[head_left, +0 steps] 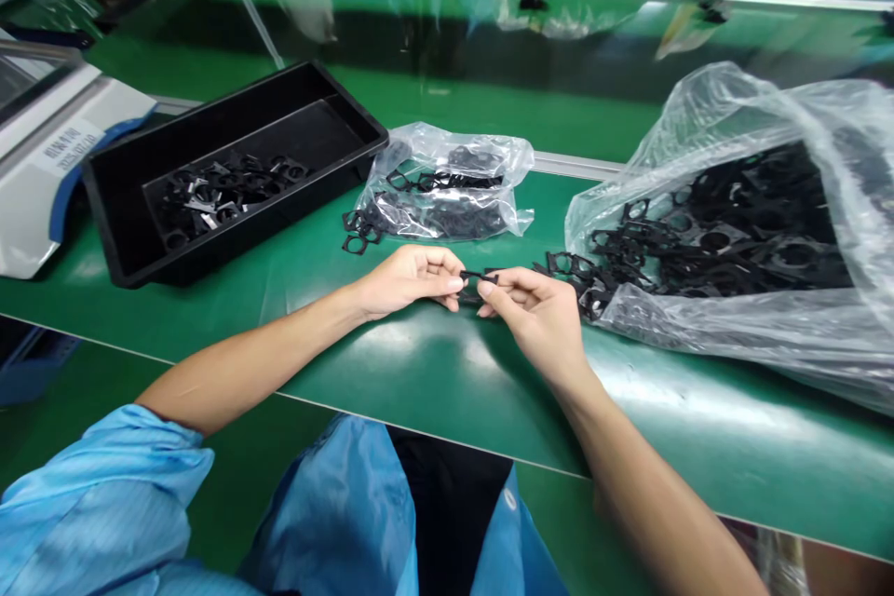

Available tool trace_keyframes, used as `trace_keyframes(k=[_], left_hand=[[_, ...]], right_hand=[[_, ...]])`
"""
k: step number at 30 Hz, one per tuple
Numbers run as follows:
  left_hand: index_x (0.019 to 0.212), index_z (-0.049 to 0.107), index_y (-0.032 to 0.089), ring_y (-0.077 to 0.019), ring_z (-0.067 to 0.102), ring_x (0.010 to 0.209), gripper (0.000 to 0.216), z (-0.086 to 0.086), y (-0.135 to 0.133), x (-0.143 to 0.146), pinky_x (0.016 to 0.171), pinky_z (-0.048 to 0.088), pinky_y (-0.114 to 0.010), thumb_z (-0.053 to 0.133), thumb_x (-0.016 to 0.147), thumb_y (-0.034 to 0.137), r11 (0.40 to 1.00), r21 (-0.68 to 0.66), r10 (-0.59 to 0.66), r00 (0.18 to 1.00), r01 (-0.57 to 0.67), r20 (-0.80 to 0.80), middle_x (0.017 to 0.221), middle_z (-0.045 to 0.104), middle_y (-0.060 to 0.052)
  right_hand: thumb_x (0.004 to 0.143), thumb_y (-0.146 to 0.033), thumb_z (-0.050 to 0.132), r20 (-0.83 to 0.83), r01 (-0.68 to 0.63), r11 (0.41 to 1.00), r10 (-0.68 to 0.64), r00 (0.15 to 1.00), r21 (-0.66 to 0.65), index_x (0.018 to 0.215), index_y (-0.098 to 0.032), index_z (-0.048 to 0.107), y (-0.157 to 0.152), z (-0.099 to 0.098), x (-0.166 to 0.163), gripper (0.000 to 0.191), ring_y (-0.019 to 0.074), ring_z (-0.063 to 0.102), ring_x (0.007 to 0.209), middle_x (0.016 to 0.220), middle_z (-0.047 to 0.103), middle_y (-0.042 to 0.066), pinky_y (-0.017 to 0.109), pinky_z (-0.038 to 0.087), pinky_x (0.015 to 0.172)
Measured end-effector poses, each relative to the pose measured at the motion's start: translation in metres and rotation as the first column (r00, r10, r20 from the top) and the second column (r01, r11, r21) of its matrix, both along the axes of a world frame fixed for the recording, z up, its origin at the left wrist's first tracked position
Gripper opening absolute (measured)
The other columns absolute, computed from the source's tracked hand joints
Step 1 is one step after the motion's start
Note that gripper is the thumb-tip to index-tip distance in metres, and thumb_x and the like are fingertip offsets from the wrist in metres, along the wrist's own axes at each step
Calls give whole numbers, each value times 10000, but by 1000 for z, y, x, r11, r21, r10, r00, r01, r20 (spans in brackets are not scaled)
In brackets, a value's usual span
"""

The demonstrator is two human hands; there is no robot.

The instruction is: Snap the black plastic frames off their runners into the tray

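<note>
The person's left hand [409, 282] and right hand [537, 321] are close together just in front of a black plastic tray [349, 102] and to its right, both narrowly closed in a pinch. Between them, a small black frame piece [480, 277] is held edge-on by the fingertips of both hands, so its full shape is hard to make out. The right hand's lower edge is just beside a spill of black square frames [583, 277], which have a round opening and appear to touch the fingers. These frames run out of a large clear plastic bag [705, 126], which lies well to the right of the tray and is heaped with more of the same. A small clear plastic bag [447, 186] sits just right of the tray, also holding black frames, with a few loose ones [359, 231] at its near corner. Inside the tray, a pile of black frames with some grey pieces among them [223, 196] lies in the larger compartment. All of this rests on a green surface [419, 363]. A white machine with blue trim [48, 168] stands left of the tray, and light blue sleeves [104, 494] cover the person's upper arms nearer the camera.
</note>
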State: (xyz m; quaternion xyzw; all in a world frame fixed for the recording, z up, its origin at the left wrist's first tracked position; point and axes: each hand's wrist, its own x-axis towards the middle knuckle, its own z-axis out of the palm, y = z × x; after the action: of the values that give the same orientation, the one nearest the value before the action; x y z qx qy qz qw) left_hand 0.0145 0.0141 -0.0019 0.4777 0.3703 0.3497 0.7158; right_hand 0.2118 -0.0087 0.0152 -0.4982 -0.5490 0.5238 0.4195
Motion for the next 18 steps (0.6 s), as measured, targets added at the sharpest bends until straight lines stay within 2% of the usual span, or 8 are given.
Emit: trace_keyframes(k=[5, 8, 18], left_hand=[[883, 669, 133, -137, 720, 647, 328, -5, -5, 5, 686, 562, -244, 855, 727, 354, 983, 145, 120, 990, -109, -68, 670, 677, 8], [849, 653, 130, -148, 731, 673, 314, -7, -7, 7, 699, 568, -251, 854, 722, 336, 978, 164, 142, 988, -130, -67, 690, 694, -8], [817, 664, 133, -157, 721, 711, 362, -4, -7, 9, 743, 571, -286, 850, 716, 426, 975, 145, 179, 981, -167, -74, 748, 716, -31]], right_hand=[[830, -351, 735, 179, -7, 987, -22, 984, 159, 769, -177, 695, 0, -5, 2, 188, 148, 646, 581, 689, 649, 17, 275, 539, 589], [865, -307, 686, 243, -20, 971, -39, 969, 237, 814, -187, 726, -2, -5, 1, 136, 151, 642, 628, 755, 653, 30, 285, 550, 623], [879, -304, 663, 247, 4, 961, -75, 966, 278, 870, -198, 752, -2, -1, 2, 139, 154, 640, 654, 819, 689, 42, 295, 569, 652]])
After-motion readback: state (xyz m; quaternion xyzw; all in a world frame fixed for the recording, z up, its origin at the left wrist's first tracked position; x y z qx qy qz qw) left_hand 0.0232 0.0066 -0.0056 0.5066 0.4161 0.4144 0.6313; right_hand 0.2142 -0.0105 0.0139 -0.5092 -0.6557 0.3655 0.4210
